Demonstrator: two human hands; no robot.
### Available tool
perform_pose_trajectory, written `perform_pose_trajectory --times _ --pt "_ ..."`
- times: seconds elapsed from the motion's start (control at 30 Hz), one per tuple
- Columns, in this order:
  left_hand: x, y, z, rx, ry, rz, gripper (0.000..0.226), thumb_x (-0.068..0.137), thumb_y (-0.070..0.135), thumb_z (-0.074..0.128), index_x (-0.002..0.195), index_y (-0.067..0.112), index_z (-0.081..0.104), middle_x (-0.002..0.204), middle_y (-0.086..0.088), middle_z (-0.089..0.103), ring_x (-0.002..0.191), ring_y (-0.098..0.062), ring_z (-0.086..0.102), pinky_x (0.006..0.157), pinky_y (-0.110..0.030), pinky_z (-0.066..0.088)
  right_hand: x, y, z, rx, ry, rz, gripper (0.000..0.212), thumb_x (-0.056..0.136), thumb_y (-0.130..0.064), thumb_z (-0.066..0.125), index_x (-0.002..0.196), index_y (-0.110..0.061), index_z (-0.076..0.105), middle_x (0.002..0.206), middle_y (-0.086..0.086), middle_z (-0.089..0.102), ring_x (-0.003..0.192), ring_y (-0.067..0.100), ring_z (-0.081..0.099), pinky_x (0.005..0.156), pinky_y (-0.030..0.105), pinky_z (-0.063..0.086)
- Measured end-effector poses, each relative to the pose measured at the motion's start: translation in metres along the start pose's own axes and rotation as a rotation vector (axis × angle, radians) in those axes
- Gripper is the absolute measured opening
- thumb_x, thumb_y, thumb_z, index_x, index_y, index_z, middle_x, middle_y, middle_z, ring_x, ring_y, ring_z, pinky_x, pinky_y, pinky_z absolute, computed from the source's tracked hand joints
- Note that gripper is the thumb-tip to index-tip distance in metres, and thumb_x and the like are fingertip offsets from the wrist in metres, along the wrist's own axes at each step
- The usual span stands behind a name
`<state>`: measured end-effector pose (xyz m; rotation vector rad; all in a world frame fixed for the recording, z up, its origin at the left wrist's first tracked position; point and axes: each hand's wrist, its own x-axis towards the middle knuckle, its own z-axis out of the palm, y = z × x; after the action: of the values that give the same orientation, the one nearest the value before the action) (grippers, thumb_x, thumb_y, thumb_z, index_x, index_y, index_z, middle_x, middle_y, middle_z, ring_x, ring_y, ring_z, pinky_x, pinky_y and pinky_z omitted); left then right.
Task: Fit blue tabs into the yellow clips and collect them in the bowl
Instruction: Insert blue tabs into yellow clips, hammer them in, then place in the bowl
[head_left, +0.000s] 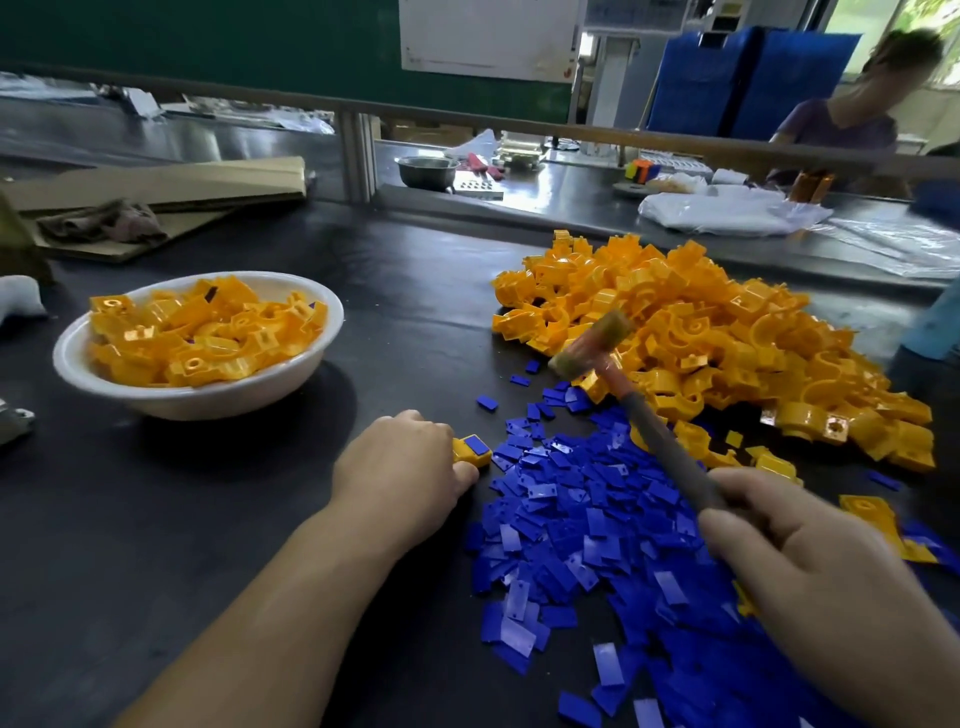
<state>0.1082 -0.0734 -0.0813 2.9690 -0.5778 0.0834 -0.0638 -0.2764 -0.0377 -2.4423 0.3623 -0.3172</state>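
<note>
Blue tabs (597, 545) are lying in a loose heap on the dark table (156, 519), nearest the camera and spreading between the 2 forearms. The right hand (810, 566) is gripping a small mallet (636, 402), fingers wrapped round its handle, and the mallet head is hanging raised over the near edge of the heaps. The left hand (400, 467) is steadying 1 yellow clip (471, 450) on the table, fingers curled and thumb pressing against its side. A blue tab is sitting on top of that clip; whether it is fully seated I cannot tell. The step in hand is probably tapping that tab home.

Farther left, the white bowl (208, 405) is holding a shallow heap of clips (208, 338), a few showing blue, so a fair batch is looking finished. Beyond the tabs, the pile of loose yellow clips (701, 332) is rising far larger than the bowl's load. The tab heap is large too, so most of the work seems to be waiting. At the far side, a person is sitting at another table.
</note>
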Motion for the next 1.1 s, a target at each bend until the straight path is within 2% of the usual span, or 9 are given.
perform_pose_trajectory --times 0.13,0.2,0.3,0.43,0.57,0.67,0.77,0.93,1.1 --pt "0.0 0.0 0.001 -0.013 0.014 -0.004 0.041 0.091 0.058 0.05 0.117 0.029 0.065 0.103 0.002 0.055 0.101 -0.02 0.056 0.063 -0.03 0.035 -0.002 -0.006 0.008 -0.158 -0.117 -0.089 0.01 0.091 -0.038 0.049 0.093 -0.048 0.049 0.088 -0.03 0.057 0.076 -0.008 0.055 0.052 0.02 0.045" --pt "0.0 0.0 0.0 -0.017 0.009 -0.005 0.041 0.091 0.058 0.049 0.117 0.03 0.064 0.096 0.003 0.049 0.101 -0.02 0.055 0.063 -0.03 0.034 -0.003 -0.009 0.008 -0.206 -0.136 -0.111 0.022 0.092 -0.041 0.047 0.092 -0.06 0.037 0.08 -0.015 0.06 0.082 -0.015 0.05 0.061 0.012 0.045" --pt "0.0 0.0 0.0 -0.02 0.001 -0.004 0.04 0.092 0.058 0.048 0.114 0.029 0.065 0.092 0.005 0.043 0.101 -0.02 0.055 0.062 -0.03 0.033 -0.005 -0.016 0.011 -0.249 -0.147 -0.113 0.041 0.092 -0.042 0.047 0.098 -0.071 0.018 0.081 -0.022 0.055 0.09 -0.022 0.041 0.069 0.007 0.042" --pt "0.001 -0.001 0.002 -0.027 0.017 -0.004 0.037 0.091 0.056 0.05 0.111 0.028 0.066 0.091 0.004 0.044 0.102 -0.021 0.055 0.065 -0.03 0.034 -0.007 -0.01 0.02 -0.258 -0.025 -0.271 0.054 0.09 -0.04 0.049 0.132 -0.059 0.021 0.09 -0.03 0.053 0.084 -0.008 0.053 0.07 0.01 0.044" --pt "0.003 0.0 0.001 -0.002 0.011 -0.007 0.042 0.092 0.057 0.049 0.12 0.029 0.064 0.111 0.0 0.058 0.105 -0.021 0.057 0.068 -0.03 0.04 -0.004 -0.018 0.03 -0.437 -0.138 -0.229 0.054 0.096 -0.048 0.032 0.142 -0.052 0.003 0.117 -0.019 0.051 0.101 0.002 0.052 0.086 0.017 0.045" --pt "0.003 0.0 0.002 0.003 0.004 -0.003 0.042 0.093 0.055 0.048 0.12 0.028 0.064 0.106 0.0 0.056 0.102 -0.021 0.056 0.065 -0.03 0.038 -0.006 -0.018 0.029 -0.401 -0.075 -0.207 0.055 0.095 -0.045 0.039 0.142 -0.051 0.013 0.11 -0.017 0.056 0.096 0.005 0.055 0.083 0.021 0.048" --pt "0.004 0.0 0.001 0.003 -0.009 -0.007 0.039 0.094 0.054 0.049 0.116 0.026 0.065 0.101 0.001 0.053 0.101 -0.022 0.056 0.063 -0.03 0.036 -0.004 -0.011 0.034 -0.312 0.09 -0.311 0.057 0.088 -0.034 0.054 0.142 -0.038 0.034 0.09 -0.012 0.062 0.075 0.011 0.058 0.066 0.029 0.052" --pt "0.004 0.001 0.001 0.015 -0.005 -0.002 0.039 0.093 0.054 0.048 0.114 0.026 0.065 0.096 0.001 0.049 0.099 -0.022 0.056 0.065 -0.031 0.039 0.001 -0.023 0.043 -0.511 -0.094 -0.235 0.052 0.096 -0.048 0.028 0.141 -0.046 0.001 0.111 -0.015 0.052 0.094 0.008 0.053 0.081 0.023 0.048" --pt "0.004 -0.001 0.002 0.001 0.002 -0.002 0.038 0.093 0.053 0.049 0.113 0.025 0.066 0.105 0.0 0.056 0.101 -0.022 0.057 0.064 -0.03 0.038 -0.002 -0.019 0.037 -0.447 0.009 -0.191 0.054 0.092 -0.049 0.033 0.142 -0.05 0.014 0.093 -0.015 0.053 0.079 0.006 0.053 0.071 0.022 0.049"
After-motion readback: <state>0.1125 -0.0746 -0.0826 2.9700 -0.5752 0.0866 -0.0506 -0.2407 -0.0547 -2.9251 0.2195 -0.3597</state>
